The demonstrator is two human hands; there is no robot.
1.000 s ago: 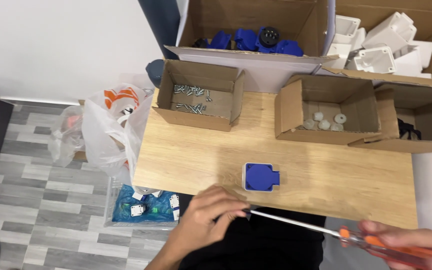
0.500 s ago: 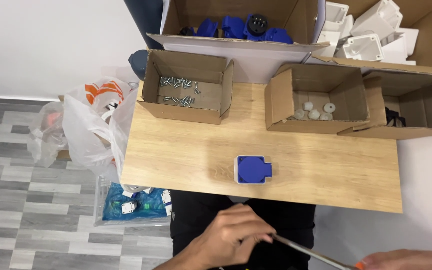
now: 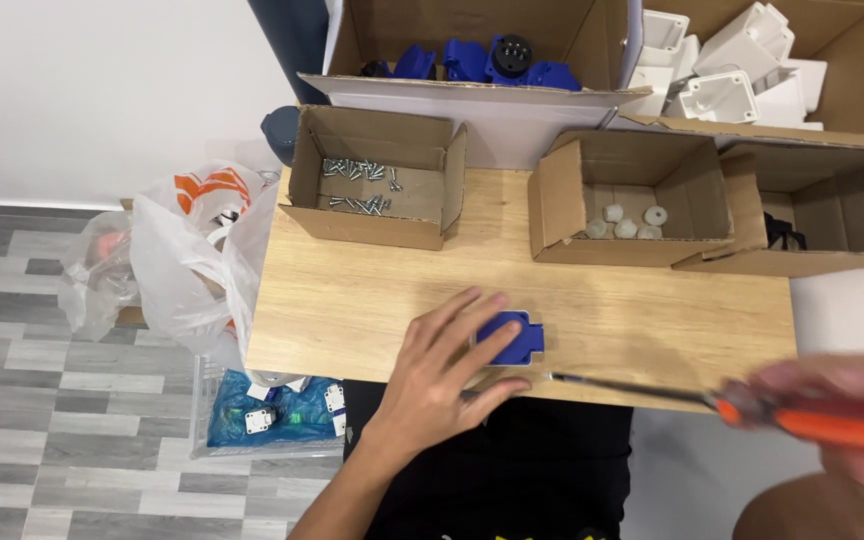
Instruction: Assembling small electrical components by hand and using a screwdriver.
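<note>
Blue socket part (image 3: pixel 514 336) under left hand (image 3: pixel 442 375); right hand (image 3: pixel 842 415) grips orange screwdriver (image 3: pixel 752 408).

Wood, cardboard, plastic and metal

The table (image 3: pixel 372 290) is smooth pale wood; the boxes (image 3: pixel 372 215) are dull brown cardboard; the blue part (image 3: pixel 512 335) is plastic; the screwdriver (image 3: pixel 712 400) has a shiny metal shaft.

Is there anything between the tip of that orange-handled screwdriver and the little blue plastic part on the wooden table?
Nothing visible blocks it. The left hand rests on the blue plastic part from its near-left side. The orange-handled screwdriver, held by the right hand, points at it over bare wooden table.
</note>
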